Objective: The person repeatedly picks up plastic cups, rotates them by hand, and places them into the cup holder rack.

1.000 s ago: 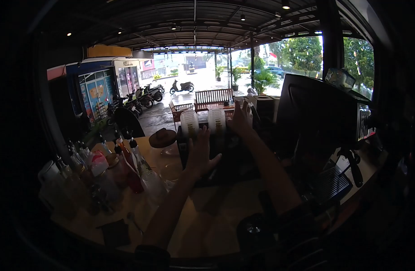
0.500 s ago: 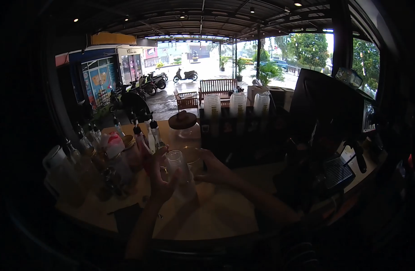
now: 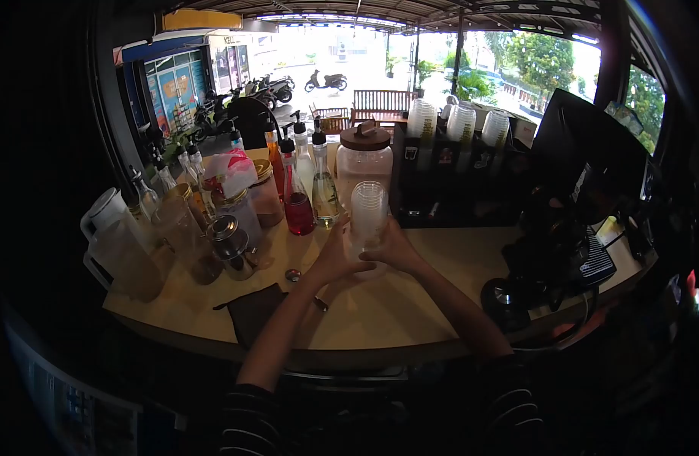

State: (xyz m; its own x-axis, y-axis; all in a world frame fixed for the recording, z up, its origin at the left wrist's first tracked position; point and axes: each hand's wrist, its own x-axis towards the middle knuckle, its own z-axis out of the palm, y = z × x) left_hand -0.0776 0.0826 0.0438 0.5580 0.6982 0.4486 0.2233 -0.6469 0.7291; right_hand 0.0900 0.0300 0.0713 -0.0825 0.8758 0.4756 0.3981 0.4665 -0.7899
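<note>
A tall stack of clear plastic cups (image 3: 369, 209) stands upright on the wooden counter (image 3: 410, 304), between my two hands. My left hand (image 3: 339, 257) is wrapped round its left side, with the thumb across the front. Against the right side, my right hand (image 3: 395, 247) closes round the same stack low down. Just behind it is a large clear jar with a brown lid (image 3: 366, 138). Pump bottles, one with red liquid (image 3: 298, 213), stand to the left of the stack.
A black holder (image 3: 448, 182) with several cup stacks (image 3: 461, 124) is at the back right, beside a dark monitor (image 3: 585, 152). At the left are a pitcher (image 3: 121, 243), jars and a metal pot (image 3: 229, 239). A dark cloth (image 3: 254, 310) lies near the front edge.
My hands have left the cup stacks at the holder and come to the counter, where they have closed round a stack of cups. The view has tilted down.
</note>
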